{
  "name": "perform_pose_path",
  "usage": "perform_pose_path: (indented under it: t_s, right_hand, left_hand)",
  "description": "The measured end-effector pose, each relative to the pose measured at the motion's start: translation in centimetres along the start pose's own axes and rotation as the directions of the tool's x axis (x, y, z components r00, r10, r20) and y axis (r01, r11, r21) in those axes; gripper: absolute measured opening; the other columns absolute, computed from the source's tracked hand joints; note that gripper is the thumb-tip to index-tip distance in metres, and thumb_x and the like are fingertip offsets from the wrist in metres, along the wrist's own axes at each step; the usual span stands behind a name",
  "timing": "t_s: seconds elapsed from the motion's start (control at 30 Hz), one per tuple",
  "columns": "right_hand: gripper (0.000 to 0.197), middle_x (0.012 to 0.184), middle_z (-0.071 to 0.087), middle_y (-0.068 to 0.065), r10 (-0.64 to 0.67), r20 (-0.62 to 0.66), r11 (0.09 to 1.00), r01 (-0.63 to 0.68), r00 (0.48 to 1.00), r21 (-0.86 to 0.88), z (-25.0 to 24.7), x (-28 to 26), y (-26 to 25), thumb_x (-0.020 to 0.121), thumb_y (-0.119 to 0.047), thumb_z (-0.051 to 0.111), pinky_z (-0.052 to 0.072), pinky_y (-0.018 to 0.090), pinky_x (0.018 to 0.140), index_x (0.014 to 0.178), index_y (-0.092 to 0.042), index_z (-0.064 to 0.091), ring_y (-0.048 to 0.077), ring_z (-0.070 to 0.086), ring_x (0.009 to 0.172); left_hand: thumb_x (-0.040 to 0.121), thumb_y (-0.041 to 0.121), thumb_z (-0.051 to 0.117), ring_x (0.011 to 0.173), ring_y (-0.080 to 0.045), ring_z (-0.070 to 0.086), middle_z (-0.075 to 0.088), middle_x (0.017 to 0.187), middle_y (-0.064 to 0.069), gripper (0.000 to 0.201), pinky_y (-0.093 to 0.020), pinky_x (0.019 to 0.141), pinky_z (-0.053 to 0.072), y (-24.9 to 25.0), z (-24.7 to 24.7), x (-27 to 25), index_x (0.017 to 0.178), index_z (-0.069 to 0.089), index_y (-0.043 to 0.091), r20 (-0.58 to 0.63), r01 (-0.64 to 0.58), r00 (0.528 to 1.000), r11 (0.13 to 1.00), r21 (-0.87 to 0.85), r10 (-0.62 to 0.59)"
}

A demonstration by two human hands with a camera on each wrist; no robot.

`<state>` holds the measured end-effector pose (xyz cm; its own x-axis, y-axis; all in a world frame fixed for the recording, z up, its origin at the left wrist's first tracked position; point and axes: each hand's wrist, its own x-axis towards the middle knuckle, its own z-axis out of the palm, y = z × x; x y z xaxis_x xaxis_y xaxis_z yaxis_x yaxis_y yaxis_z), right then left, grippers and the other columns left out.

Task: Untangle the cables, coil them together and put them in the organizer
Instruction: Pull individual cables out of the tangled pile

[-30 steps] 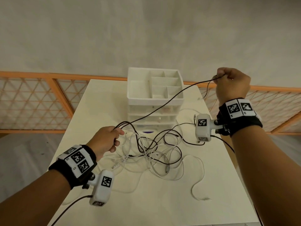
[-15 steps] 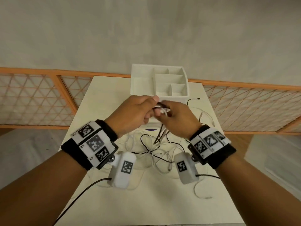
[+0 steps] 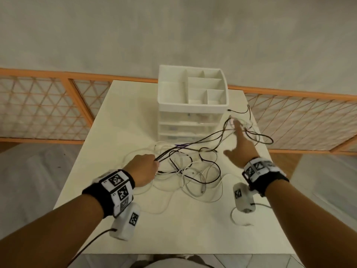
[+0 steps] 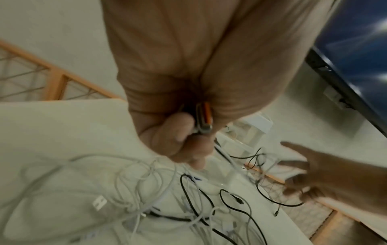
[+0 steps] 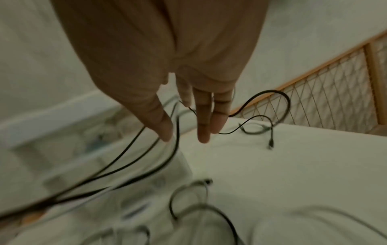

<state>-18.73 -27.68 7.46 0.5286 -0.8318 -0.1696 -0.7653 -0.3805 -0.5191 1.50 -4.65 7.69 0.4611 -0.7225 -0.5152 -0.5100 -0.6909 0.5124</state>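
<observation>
A tangle of black cables (image 3: 202, 137) and white cables (image 3: 193, 176) lies on the white table (image 3: 173, 229) in front of the white organizer (image 3: 193, 108). My left hand (image 3: 146, 165) is left of the tangle and grips a bunch of black cable strands. In the left wrist view the left hand (image 4: 188, 149) is curled round cable and a silver-and-orange plug (image 4: 205, 117). My right hand (image 3: 236, 140) reaches to the right of the organizer with straight fingers among loose black loops. In the right wrist view the right hand (image 5: 184, 138) is open, and a thin black cable (image 5: 251, 119) runs behind its fingers.
The organizer has open compartments on top and clear drawers below. A black cable end (image 3: 229, 109) lies by its right side. An orange lattice fence (image 3: 48, 105) runs behind and beside the table. A dark screen (image 4: 356, 49) shows in the left wrist view.
Half a second ago both hands met at the organizer on a black cable. Now the left hand has dropped back left with the strands, and the right has let go and reached right.
</observation>
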Motion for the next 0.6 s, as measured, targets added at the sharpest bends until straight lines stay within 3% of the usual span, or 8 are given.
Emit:
perform_pose_path:
  t_s: [0.07,0.17,0.2,0.3,0.4,0.5,0.6]
  right_hand:
    - [0.083,0.134,0.061,0.013,0.034,0.006,0.998,-0.033,0.999,-0.055,2.8,-1.5,1.4,0.086,-0.014,0.070,0.052,0.041,0.096,0.153,-0.026,0.023,0.035,0.063,0.112]
    - [0.038,0.116,0.065,0.002,0.025,0.103,0.983,-0.006,0.994,-0.182,6.6,-3.8,2.2,0.085,-0.020,0.063,0.053,0.039,0.090,0.123,-0.025,0.056,0.028,0.063,0.107]
    - [0.036,0.118,0.062,0.000,0.004,0.153,0.972,0.033,0.988,-0.234,7.8,-4.4,2.3,0.086,-0.022,0.061,0.053,0.038,0.089,0.121,-0.028,0.059,0.027,0.063,0.108]
    - [0.048,0.134,0.052,0.000,0.035,0.248,0.960,0.036,0.968,-0.278,10.3,-5.2,2.6,0.087,-0.028,0.059,0.051,0.040,0.094,0.135,-0.033,0.053,0.029,0.060,0.116]
    - [0.027,0.124,0.054,0.006,0.019,0.293,0.930,0.091,0.956,-0.356,11.3,-5.2,1.9,0.093,-0.028,0.054,0.053,0.040,0.090,0.117,-0.027,0.066,0.033,0.062,0.107]
    - [0.018,0.112,0.064,0.009,-0.090,0.195,0.962,0.136,0.977,-0.235,9.5,-4.3,-0.6,0.094,-0.025,0.055,0.053,0.038,0.085,0.104,-0.027,0.070,0.033,0.063,0.102]
    - [0.011,0.093,0.071,0.004,-0.303,-0.058,0.953,0.302,0.951,-0.028,4.4,-2.7,-4.9,0.094,-0.023,0.060,0.054,0.038,0.077,0.096,-0.026,0.070,0.029,0.066,0.087]
  left_hand:
    - [0.096,0.010,0.036,0.064,-0.028,0.062,0.069,0.083,-0.017,0.023,-0.032,0.054,0.048,0.1,0.3,-0.1,0.093,0.058,0.004,-0.020,0.032,0.999,0.970,-0.242,-0.039]
    - [0.099,0.012,0.038,0.050,-0.022,0.058,0.065,0.074,-0.013,0.020,-0.028,0.044,0.043,0.5,0.2,-0.5,0.094,0.056,0.005,-0.070,0.035,0.995,0.892,-0.450,-0.074]
    - [0.101,0.017,0.040,0.048,-0.022,0.057,0.064,0.073,-0.012,0.021,-0.027,0.042,0.041,0.7,0.2,-0.6,0.095,0.056,0.004,-0.094,0.018,0.993,0.879,-0.477,-0.071]
    - [0.100,0.040,0.050,0.050,-0.024,0.057,0.060,0.069,-0.008,0.035,-0.027,0.041,0.037,1.2,0.2,-0.7,0.086,0.051,0.008,-0.161,-0.050,0.987,0.898,-0.437,-0.024]
    - [0.096,0.049,0.055,0.053,-0.026,0.055,0.053,0.058,-0.005,0.042,-0.025,0.042,0.032,1.6,0.2,-0.7,0.076,0.049,0.013,-0.170,-0.065,0.985,0.865,-0.498,-0.024]
    - [0.098,0.041,0.055,0.048,-0.022,0.058,0.052,0.059,-0.004,0.036,-0.024,0.040,0.031,1.8,-0.3,-0.7,0.079,0.053,0.011,-0.177,-0.063,0.982,0.789,-0.611,-0.059]
    - [0.101,0.031,0.051,0.049,-0.023,0.063,0.056,0.057,-0.004,0.027,-0.024,0.038,0.034,1.8,-1.2,-1.0,0.092,0.058,0.007,-0.178,-0.069,0.981,0.702,-0.709,-0.082]
